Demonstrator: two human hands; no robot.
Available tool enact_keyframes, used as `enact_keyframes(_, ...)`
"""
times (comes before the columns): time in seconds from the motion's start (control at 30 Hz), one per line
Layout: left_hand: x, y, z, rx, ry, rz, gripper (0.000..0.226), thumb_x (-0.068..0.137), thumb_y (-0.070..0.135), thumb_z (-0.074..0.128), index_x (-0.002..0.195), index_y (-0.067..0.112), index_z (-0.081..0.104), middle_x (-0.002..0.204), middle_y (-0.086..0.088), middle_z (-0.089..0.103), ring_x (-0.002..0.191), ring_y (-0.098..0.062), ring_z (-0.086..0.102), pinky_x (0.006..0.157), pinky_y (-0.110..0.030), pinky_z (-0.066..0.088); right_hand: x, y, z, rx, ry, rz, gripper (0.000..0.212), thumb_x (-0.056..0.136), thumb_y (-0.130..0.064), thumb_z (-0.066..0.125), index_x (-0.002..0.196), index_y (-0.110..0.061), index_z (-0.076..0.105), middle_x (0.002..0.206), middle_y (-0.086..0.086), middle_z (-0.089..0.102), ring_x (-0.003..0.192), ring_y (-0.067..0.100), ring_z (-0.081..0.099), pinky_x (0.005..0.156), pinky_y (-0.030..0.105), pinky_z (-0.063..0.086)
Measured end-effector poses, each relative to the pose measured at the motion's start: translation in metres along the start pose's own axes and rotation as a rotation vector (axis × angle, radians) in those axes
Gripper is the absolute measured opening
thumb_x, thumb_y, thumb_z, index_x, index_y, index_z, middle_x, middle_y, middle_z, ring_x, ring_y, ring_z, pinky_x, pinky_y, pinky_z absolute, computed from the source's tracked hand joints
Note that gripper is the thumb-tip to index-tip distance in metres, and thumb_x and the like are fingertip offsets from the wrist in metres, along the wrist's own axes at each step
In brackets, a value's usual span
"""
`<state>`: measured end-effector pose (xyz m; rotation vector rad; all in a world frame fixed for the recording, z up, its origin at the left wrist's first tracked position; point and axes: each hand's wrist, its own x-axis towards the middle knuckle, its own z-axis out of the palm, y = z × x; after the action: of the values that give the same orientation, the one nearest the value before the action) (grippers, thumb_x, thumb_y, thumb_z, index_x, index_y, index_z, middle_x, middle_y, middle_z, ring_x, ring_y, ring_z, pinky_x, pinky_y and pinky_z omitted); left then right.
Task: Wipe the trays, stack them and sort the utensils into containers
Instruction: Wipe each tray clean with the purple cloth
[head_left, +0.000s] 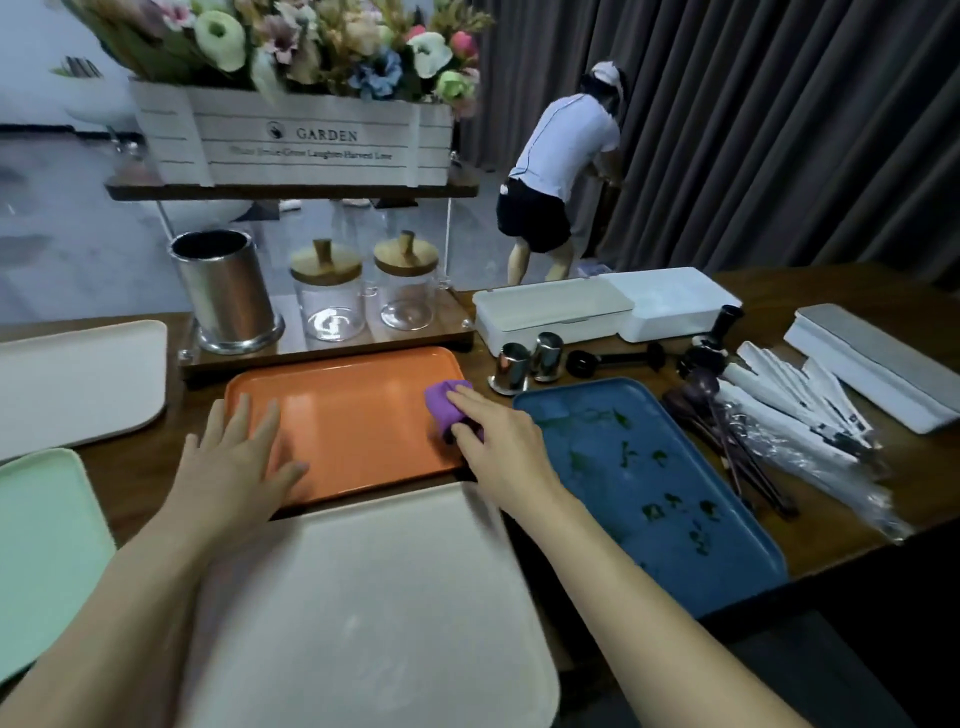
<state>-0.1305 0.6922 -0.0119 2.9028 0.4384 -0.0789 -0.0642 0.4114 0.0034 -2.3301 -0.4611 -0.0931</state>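
Nearest us, a cream tray (374, 597) lies on the counter (150, 467), with a mint tray (47, 545) at its left. Just beyond it we note the orange tray (353, 415). The left hand (234, 462) rests flat on that tray's near left corner, fingers spread and straight, gripping nothing. The right hand (498, 441) presses a bunched purple cloth (447, 402) onto the tray's right edge, fingers laid over it. To the right we record a blue tray (649, 488) carrying green scraps. Past it lie dark spoons (727, 431) and paper-wrapped chopsticks (800, 405). At far left sits a second cream tray (78, 384). Behind the orange tray we see a steel canister (226, 291) and two lidded glass jars (327, 296); white boxes (556, 312) stand to their right.
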Motion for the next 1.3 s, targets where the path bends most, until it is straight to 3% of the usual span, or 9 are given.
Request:
enact_keyframes(0.17,-0.015,0.099,0.014,-0.245,0.092,0.265,0.075,0.099,0.044,0.06,0.161,0.015,0.028,0.169,-0.015,0.015,0.157,-0.036,0.003,0.126,-0.051,0.01,-0.027,0.033,-0.064,0.022,0.053,0.042,0.047,0.096,-0.021,0.06,0.141,-0.035,0.056,0.149,-0.013,0.05,0.136,0.009,0.047,0.112,0.034,0.04)
enact_keyframes(0.33,-0.023,0.189,0.035,-0.209,-0.053,0.477,0.076,0.103,0.05,0.049,0.163,0.018,0.016,0.171,-0.004,0.008,0.158,-0.024,-0.001,0.126,-0.043,0.005,-0.063,0.076,-0.107,-0.156,0.084,0.076,0.049,0.099,-0.02,0.058,0.147,-0.03,0.051,0.151,-0.012,0.048,0.141,0.009,0.04,0.114,0.03,0.034)
enact_keyframes(0.43,-0.026,0.23,0.048,-0.076,-0.126,0.543,0.083,0.101,0.058,0.046,0.164,0.016,0.011,0.171,-0.006,0.007,0.158,-0.024,0.001,0.125,-0.042,0.006,-0.085,0.103,-0.109,-0.305,-0.077,0.123,0.051,0.101,-0.026,0.055,0.15,-0.032,0.045,0.157,-0.015,0.038,0.148,0.011,0.03,0.116,0.035,0.032)
enact_keyframes(0.63,-0.029,0.243,0.067,0.015,-0.218,0.489,0.115,0.084,0.081,0.049,0.164,0.011,0.003,0.171,-0.007,-0.005,0.158,-0.024,-0.003,0.126,-0.046,0.002,-0.09,0.124,-0.104,-0.361,-0.267,0.044,0.051,0.106,-0.031,0.039,0.157,-0.032,0.03,0.164,-0.017,0.018,0.154,0.011,0.01,0.119,0.035,0.029)
enact_keyframes(0.77,-0.036,0.242,0.069,0.001,-0.228,0.37,0.14,0.057,0.101,0.019,0.163,0.012,-0.003,0.171,-0.005,-0.007,0.158,-0.02,-0.009,0.126,-0.045,-0.004,-0.061,0.131,-0.105,-0.393,-0.354,-0.067,0.051,0.106,-0.027,0.038,0.156,-0.031,0.029,0.165,-0.016,0.016,0.154,0.013,0.008,0.118,0.038,0.032)
enact_keyframes(0.8,-0.037,0.244,0.067,0.001,-0.257,0.353,0.14,0.055,0.1,0.019,0.163,0.013,-0.003,0.171,-0.004,-0.006,0.157,-0.02,-0.01,0.125,-0.046,-0.005,-0.051,0.132,-0.105,-0.401,-0.381,-0.095,0.051,0.106,-0.027,0.038,0.156,-0.03,0.028,0.166,-0.015,0.015,0.154,0.014,0.008,0.118,0.039,0.032)
enact_keyframes(0.97,-0.038,0.249,0.059,0.001,-0.314,0.283,0.115,0.083,0.077,0.056,0.164,0.018,0.0,0.171,0.004,-0.006,0.156,-0.019,-0.017,0.123,-0.053,-0.011,0.017,0.134,-0.086,-0.41,-0.443,-0.273,0.049,0.106,-0.023,0.037,0.155,-0.019,0.03,0.166,-0.003,0.019,0.153,0.022,0.013,0.117,0.042,0.032)
enact_keyframes(1.13,-0.04,0.249,0.059,-0.084,-0.334,0.234,0.11,0.086,0.066,0.065,0.164,0.021,0.003,0.171,0.008,-0.005,0.155,-0.017,-0.019,0.123,-0.051,-0.014,0.057,0.137,-0.066,-0.451,-0.45,-0.407,0.04,0.103,-0.02,0.041,0.142,-0.013,0.045,0.158,0.003,0.036,0.145,0.024,0.027,0.11,0.042,0.041)
enact_keyframes(1.3,-0.041,0.247,0.062,-0.081,-0.307,0.215,0.107,0.086,0.07,0.061,0.164,0.024,0.004,0.171,0.009,-0.003,0.155,-0.019,-0.02,0.122,-0.05,-0.015,0.045,0.143,-0.077,-0.382,-0.489,-0.433,0.05,0.102,-0.022,0.039,0.151,-0.018,0.037,0.163,-0.002,0.029,0.149,0.023,0.021,0.114,0.044,0.038)
